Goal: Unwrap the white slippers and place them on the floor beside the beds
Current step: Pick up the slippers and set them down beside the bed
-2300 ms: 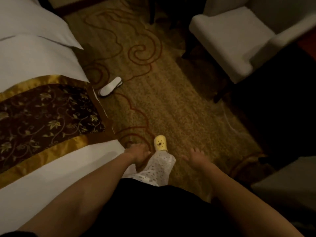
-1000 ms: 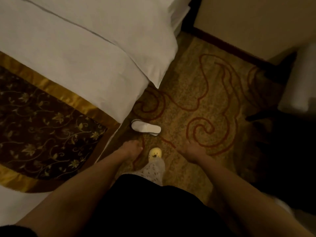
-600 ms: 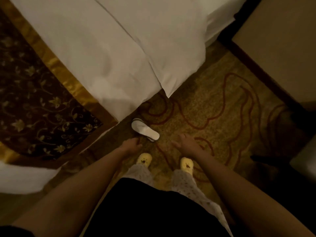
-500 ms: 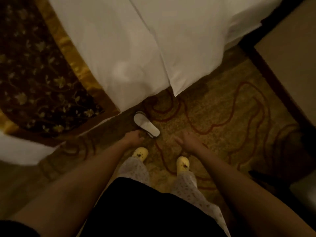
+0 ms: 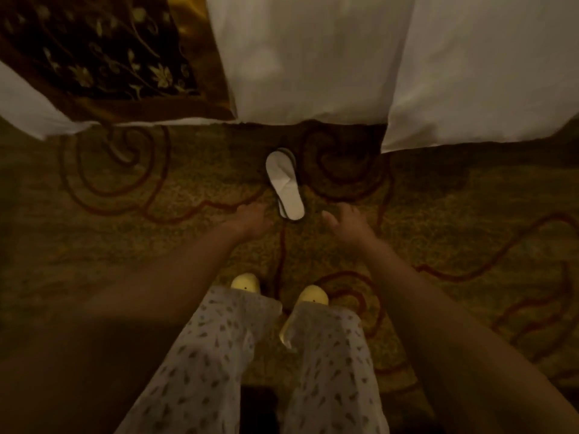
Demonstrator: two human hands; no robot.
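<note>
A pair of white slippers lies stacked flat, one on the other, on the patterned carpet just in front of the bed's side. The toe end points toward the bed. My left hand hovers just left of the slippers' heel end, fingers loosely curled, holding nothing. My right hand hovers just right of the heel end, fingers apart and empty. Neither hand touches the slippers. No wrapping can be made out in the dim light.
The bed with white sheets fills the top, a dark floral and gold runner at its left. A white pillow or duvet corner hangs over at the right. My feet in yellow shoes stand on the carpet below.
I have walked up and turned to face the bed. The slippers now lie straight ahead, and both hands have come down on either side of their heel end.
</note>
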